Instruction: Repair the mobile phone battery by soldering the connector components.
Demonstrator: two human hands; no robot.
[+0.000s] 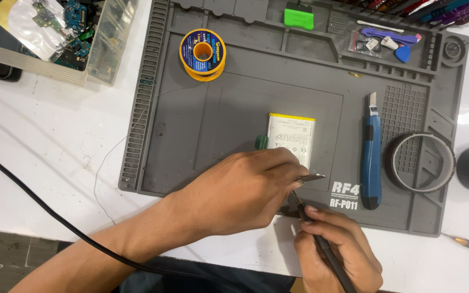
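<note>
Grey mat (191,135), near edge: our left hand (240,190) pinches tweezers (311,177). Our right hand (337,244) grips a black iron (321,244) beside the white battery (291,138).

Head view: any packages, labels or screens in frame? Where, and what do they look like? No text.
Battery: mat centre, just beyond left hand; white printed label, yellow top strip.
Solder spool: mat's far left; round, yellow rim, blue label.
Clear bag: mat's far-right tray; small parts inside.
Clear sleeve: in plastic box, far left.
No screens.
</note>
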